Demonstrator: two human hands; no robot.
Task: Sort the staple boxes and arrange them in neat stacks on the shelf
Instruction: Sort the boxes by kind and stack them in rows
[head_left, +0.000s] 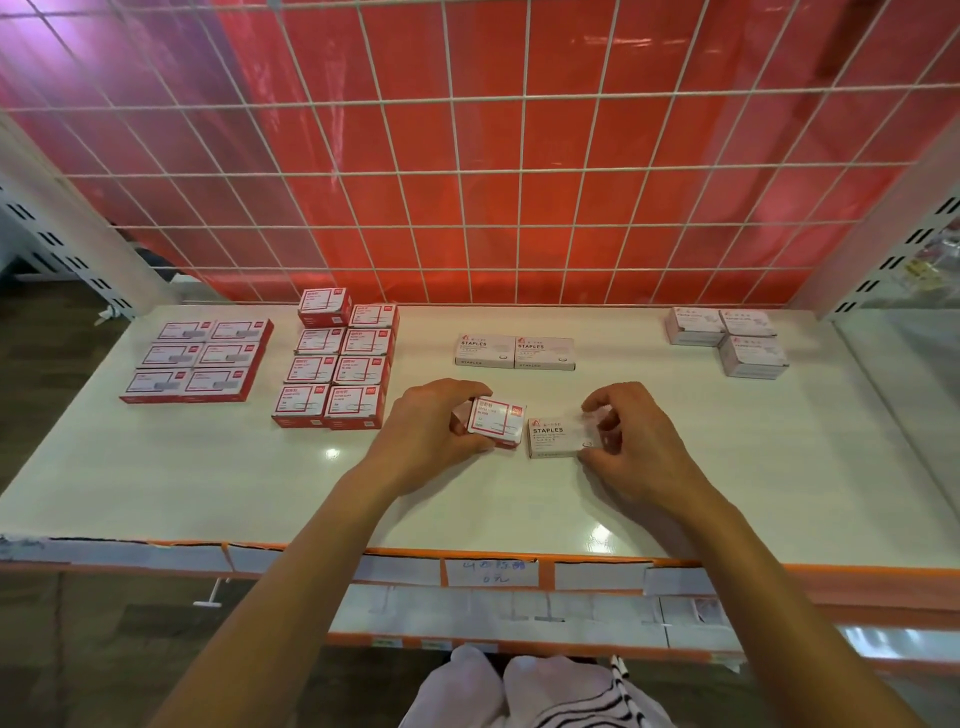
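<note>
- A white wire grid (467, 156) formed the back wall, with a red sheet (519, 234) hanging behind it.
- The white shelf (208, 478) with its orange front edge carried all the boxes; paper labels (491, 571) were stuck along that edge, and a lower shelf (519, 613) showed beneath.
- Near the middle left, a block of red-edged boxes (337, 369) stood in two columns of four, the back left one sitting higher than the rest.
- At the far left, six flat red-edged boxes (197, 361) lay in two columns of three, touching.
- At the back right, three pale boxes (727, 335) sat close together.
- Behind the hands, two white boxes (514, 352) printed STAPLES lay side by side, touching.
- The left hand (421, 441) gripped a small red-edged box (496, 421), fingers curled over its top and thumb below; the box was tilted, and whether it touched the shelf I could not tell.
- The right hand (639, 441) pinched the right end of a white staples box (556, 436) between fingers and thumb; it lay flat at the middle front of the shelf, just beside the red-edged one.
- Every box was closed, contents hidden.
</note>
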